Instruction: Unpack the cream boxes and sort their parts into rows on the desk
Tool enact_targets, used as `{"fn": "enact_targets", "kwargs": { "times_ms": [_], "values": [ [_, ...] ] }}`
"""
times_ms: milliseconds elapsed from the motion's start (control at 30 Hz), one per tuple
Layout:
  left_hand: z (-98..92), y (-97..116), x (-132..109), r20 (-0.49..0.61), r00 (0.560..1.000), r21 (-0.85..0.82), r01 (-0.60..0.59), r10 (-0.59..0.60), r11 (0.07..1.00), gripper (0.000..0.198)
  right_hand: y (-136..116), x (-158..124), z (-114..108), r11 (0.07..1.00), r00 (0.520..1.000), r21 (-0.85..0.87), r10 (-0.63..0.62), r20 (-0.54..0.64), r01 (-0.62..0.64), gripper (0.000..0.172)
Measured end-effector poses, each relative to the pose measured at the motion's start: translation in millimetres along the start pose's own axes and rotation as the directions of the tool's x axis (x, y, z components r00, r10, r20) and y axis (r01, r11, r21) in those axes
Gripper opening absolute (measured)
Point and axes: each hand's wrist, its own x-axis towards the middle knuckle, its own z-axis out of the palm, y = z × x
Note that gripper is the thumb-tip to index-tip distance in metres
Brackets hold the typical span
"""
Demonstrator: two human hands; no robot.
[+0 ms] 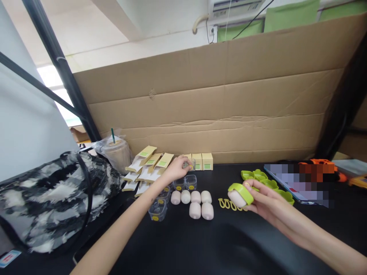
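My right hand (258, 200) grips a pale pink rounded block (236, 199) with a bright green cover (245, 193) wrapped over it. Farther back, my left hand (179, 168) pinches a small clear plastic cup (193, 165), partly hidden by the fingers, in front of the small cardboard boxes (207, 162). More clear cups with yellow stickers (157, 211) stand beneath and beside the left forearm. Several loose pale pink blocks (195, 210) are grouped on the black table (183, 248) between my hands. Yellow-green rings (227, 204) lie in a row beside the right hand.
Green flower-shaped covers (259, 175) and a phone (286, 185) lie at the right, near an orange object (318, 168). Open flattened cartons (147, 168), a bagged drink cup (116, 152) and a black-and-white bag (57, 198) occupy the left. A cardboard panel (206, 103) rises behind.
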Motion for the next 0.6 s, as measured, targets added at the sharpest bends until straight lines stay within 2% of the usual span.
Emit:
{"fn": "enact_targets", "kwargs": {
  "times_ms": [100, 200, 467, 600],
  "values": [
    [13.3, -14, 6, 0.056, 0.997, 0.054, 0.048, -0.051, 0.997, 0.03, 2, -2, 2, 1.0, 0.999, 0.011, 0.015, 0.044, -0.015, 0.019],
    [19.7, -21, 5, 0.088, 0.992, 0.108, 0.076, -0.085, 0.991, 0.03, 3, -3, 4, 0.999, 0.997, 0.023, 0.034, 0.065, -0.035, 0.019],
    [24.1, -29, 3, 0.194, 0.978, 0.211, 0.041, -0.082, 0.977, 0.031, -1, -2, 6, 0.999, 0.998, 0.042, -0.002, 0.058, -0.001, 0.022],
    [23.0, -29, 1, 0.207, 0.975, 0.234, 0.025, -0.075, 0.972, 0.031, -2, -3, 7, 1.0, 0.999, 0.024, 0.009, 0.048, -0.011, 0.023]
  ]
}}
